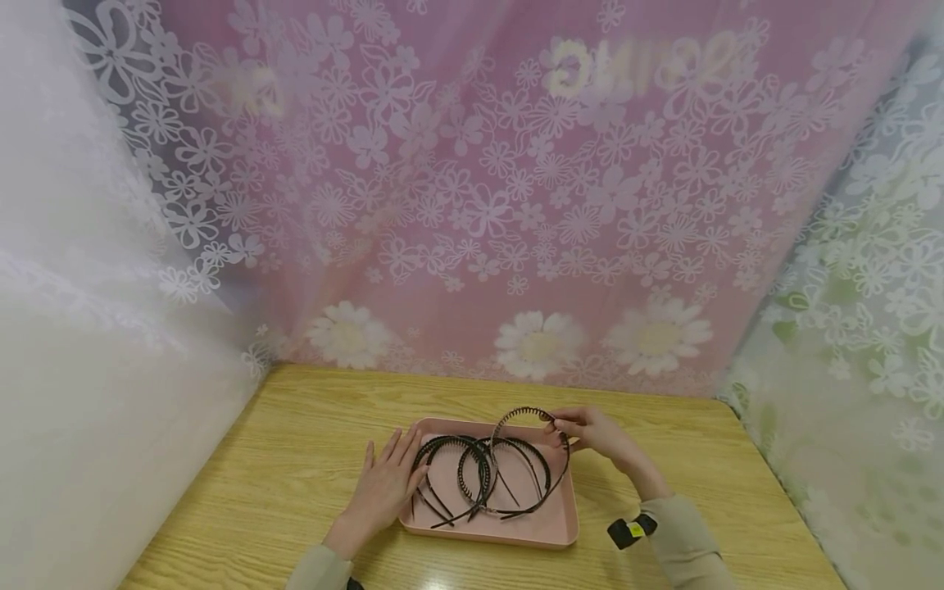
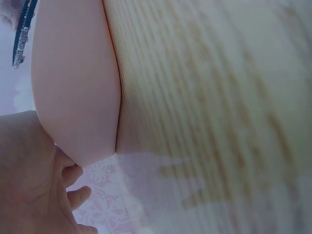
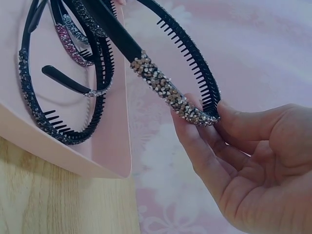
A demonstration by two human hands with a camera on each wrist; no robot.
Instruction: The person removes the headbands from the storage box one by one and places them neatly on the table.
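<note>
Headband with the stone-set, toothed arc is pinched between thumb and fingers of our right hand, lifted at the pink tray's 1 o'clock corner. Our left hand lies spread and flat at the tray's 9 o'clock edge. We judge the teeth could snag the other headbands tangled in the tray and drag them out. Around the wooden surface, floral curtains close in.
</note>
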